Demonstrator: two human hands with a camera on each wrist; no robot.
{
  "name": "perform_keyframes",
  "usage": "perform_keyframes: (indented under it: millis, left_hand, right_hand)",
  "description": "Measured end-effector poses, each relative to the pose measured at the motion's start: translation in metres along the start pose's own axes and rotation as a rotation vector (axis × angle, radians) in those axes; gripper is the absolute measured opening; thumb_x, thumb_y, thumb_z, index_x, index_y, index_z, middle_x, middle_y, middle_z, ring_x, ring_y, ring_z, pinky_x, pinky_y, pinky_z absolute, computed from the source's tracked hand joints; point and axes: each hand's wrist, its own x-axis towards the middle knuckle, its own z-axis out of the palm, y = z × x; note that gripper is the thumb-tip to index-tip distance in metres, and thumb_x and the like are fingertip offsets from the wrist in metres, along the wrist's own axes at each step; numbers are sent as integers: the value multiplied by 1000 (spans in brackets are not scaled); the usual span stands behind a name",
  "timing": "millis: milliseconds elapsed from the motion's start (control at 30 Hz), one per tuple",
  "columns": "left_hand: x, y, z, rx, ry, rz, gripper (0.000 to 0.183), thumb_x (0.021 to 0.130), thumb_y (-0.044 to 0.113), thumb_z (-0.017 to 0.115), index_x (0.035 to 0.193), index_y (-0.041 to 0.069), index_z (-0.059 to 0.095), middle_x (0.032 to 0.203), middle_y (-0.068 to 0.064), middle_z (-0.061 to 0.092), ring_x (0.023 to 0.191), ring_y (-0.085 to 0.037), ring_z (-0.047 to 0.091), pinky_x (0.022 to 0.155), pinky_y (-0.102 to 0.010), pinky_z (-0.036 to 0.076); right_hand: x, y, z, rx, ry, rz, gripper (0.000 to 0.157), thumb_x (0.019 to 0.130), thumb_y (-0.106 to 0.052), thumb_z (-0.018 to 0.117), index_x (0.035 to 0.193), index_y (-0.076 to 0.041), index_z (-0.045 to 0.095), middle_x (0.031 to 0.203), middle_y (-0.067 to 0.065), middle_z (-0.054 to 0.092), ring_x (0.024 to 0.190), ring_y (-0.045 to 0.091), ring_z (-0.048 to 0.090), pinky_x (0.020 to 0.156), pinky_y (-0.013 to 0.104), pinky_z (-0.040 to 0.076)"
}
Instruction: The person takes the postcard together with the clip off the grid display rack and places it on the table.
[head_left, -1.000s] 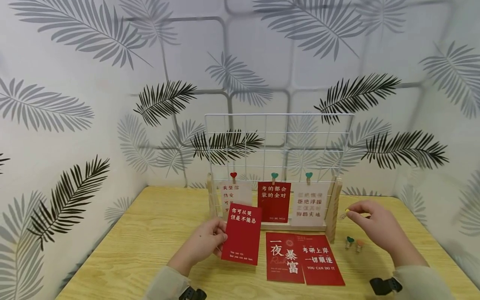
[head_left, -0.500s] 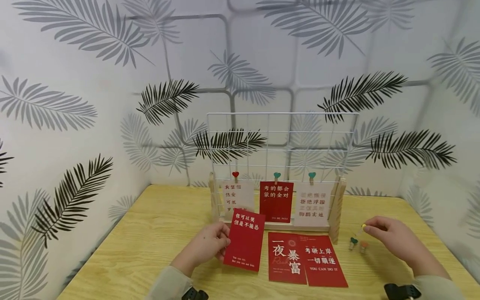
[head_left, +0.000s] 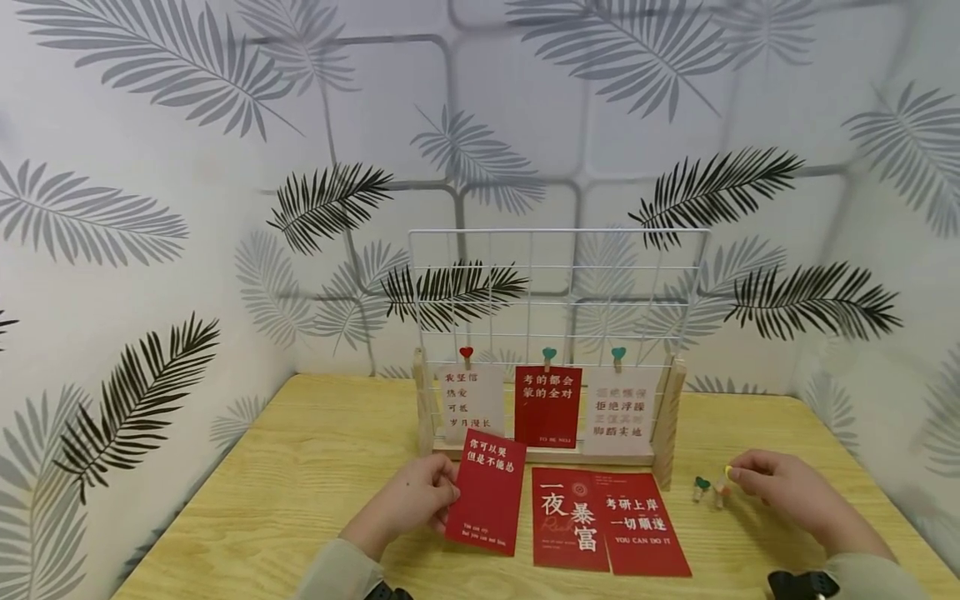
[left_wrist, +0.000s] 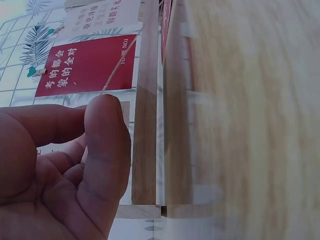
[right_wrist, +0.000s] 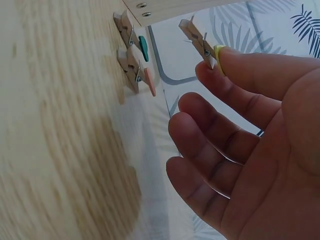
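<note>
While wire rack [head_left: 667, 433] bears 3 clipped cards [head_left: 547, 412], L hand [head_left: 408, 504] pinches red card [head_left: 487, 500], R hand [head_left: 782, 493] yel.-topped peg [right_wrist: 199, 41].

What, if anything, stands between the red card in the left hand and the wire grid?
The white card under the red heart clip covers part of the wire grid at its lower left, just behind the held red card. Toward the grid's upper part, nothing visible stands in the way.

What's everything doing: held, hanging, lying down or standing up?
Held red card: pinched by left hand, tilted
Yellow clip: pinched by right hand
Wire rack: standing
Three hung cards: clipped to rack
Two lower red cards: flat on table
Green clip: resting on table
Orange clip: resting on table
</note>
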Motion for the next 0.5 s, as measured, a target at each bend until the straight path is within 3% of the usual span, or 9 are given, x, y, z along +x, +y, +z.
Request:
perform_keyframes:
  millis: [333,500]
  left_hand:
    - [-1,-4,3,22,-7,-29,6,100,8,60,103,3,58,76,-11,61,58,-20,62,55,-35,57]
    - [0,-7,4,38,-15,-33,5,99,7,60,102,3,58,75,-12,62,57,-19,62,53,-33,56]
  right_hand:
    - [3,11,1,-39,-13,-3,31,103,-30,59,113,-2,70,101,5,66,87,19,54,73,37,46]
    - [0,16,4,13,-40,5,27,104,-25,57,109,-1,68,83,5,59,71,17,50,64,32,42]
